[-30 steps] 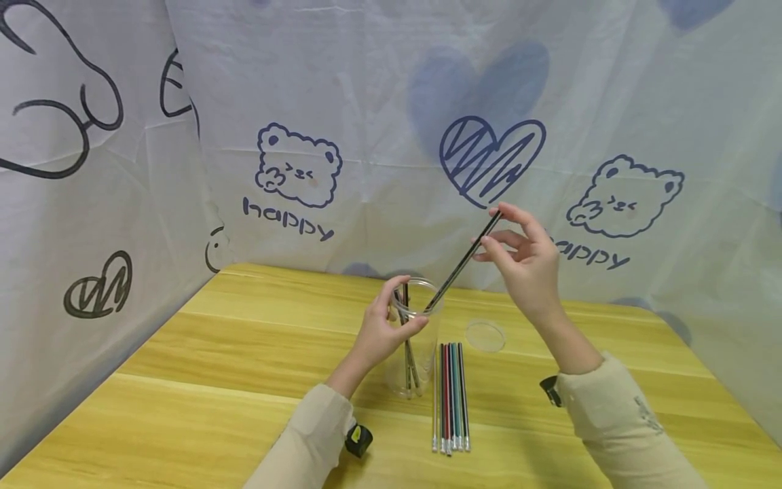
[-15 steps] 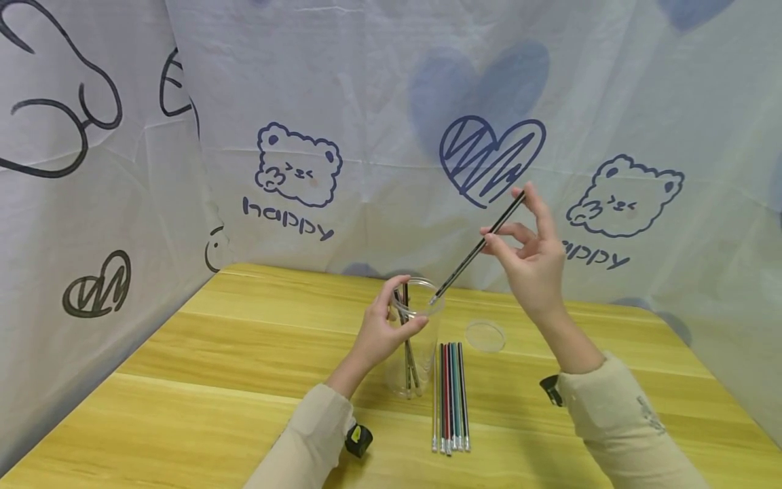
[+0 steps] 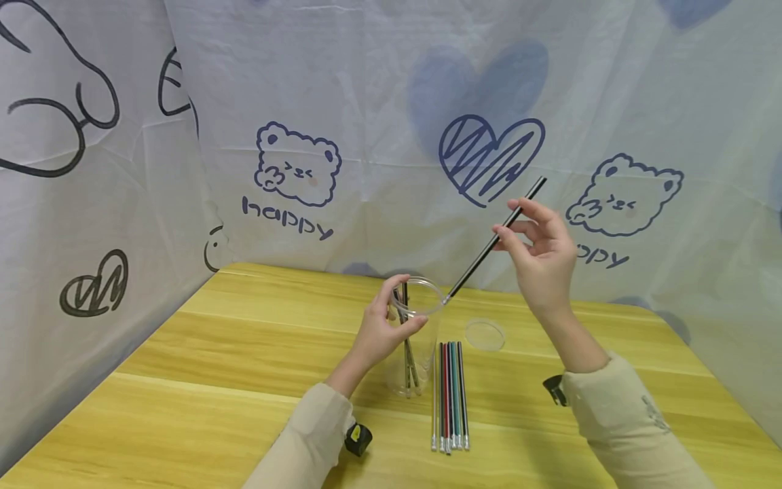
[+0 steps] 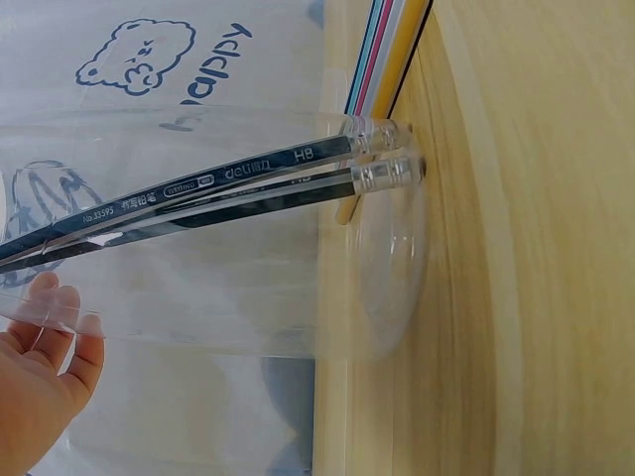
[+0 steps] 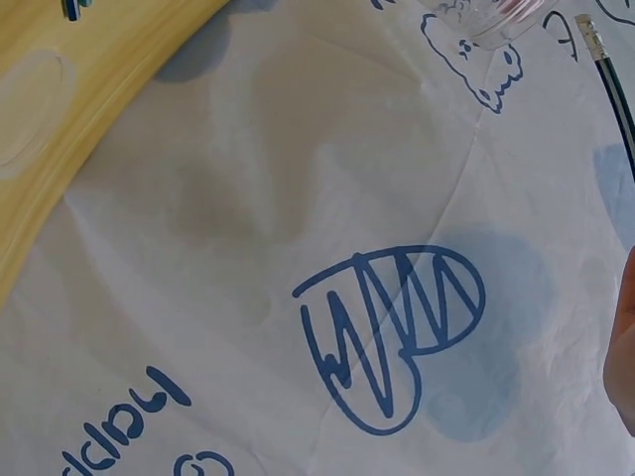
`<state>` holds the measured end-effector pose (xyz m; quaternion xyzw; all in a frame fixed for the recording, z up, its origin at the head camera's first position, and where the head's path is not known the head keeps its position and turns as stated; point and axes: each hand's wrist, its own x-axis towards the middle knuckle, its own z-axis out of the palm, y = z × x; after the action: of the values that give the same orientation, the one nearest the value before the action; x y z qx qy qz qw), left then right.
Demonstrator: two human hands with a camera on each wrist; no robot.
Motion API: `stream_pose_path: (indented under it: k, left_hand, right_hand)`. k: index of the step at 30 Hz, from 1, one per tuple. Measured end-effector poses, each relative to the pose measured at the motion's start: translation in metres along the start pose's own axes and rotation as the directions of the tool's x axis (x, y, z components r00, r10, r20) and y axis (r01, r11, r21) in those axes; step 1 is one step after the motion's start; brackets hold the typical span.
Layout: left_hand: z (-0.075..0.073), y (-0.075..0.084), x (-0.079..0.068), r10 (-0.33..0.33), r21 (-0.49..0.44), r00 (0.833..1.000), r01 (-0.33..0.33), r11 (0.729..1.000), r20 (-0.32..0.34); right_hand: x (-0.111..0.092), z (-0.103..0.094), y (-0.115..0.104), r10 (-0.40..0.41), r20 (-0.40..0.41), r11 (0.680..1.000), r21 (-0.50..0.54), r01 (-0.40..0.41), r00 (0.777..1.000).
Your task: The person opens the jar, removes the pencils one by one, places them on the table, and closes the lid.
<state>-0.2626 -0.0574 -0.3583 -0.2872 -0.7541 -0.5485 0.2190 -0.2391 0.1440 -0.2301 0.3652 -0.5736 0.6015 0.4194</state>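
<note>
My left hand (image 3: 381,333) grips a clear plastic jar (image 3: 429,333) near its rim, thumb in front and fingers around the left side. The jar stands upright on the table. Two dark pencils (image 4: 248,177) lean inside it, eraser ends at the bottom, as the left wrist view shows. In the head view my right hand (image 3: 546,261) pinches another dark pencil (image 3: 476,265), slanted, its eraser end down by the jar's right rim. That pencil (image 5: 617,99) also appears at the right edge of the right wrist view.
A row of several pencils (image 3: 451,394), black, red, teal and yellow among them, lies on the wood-patterned table (image 3: 244,394) just right of the jar. Behind them lies a round clear lid (image 3: 485,335). A printed white cloth (image 3: 379,136) hangs behind the table.
My right hand has moved to the right, drawing the pencil's lower end from inside the jar's mouth to its right rim. Its fingers now sit lower on the pencil. The left hand stays put.
</note>
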Motion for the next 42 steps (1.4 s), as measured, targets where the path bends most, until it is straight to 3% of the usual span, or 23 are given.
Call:
stream_pose_path:
  k: [14,31,42]
  left_hand:
    - [-0.001,0.001,0.001,-0.005,-0.004,1.000,0.005,1.000,-0.001]
    - [0.001,0.000,0.001,-0.019,-0.003,1.000,0.019,1.000,0.004]
    - [0.000,0.000,0.001,-0.011,0.003,1.000,0.011,1.000,-0.003]
  right_hand:
    - [-0.019,-0.014,0.010,0.072,0.090,0.994,-0.092,-0.064,0.993]
    - [-0.045,-0.024,0.023,0.138,0.097,0.990,-0.017,-0.137,0.986]
    - [-0.061,-0.031,0.026,0.259,0.093,0.963,-0.097,-0.251,0.961]
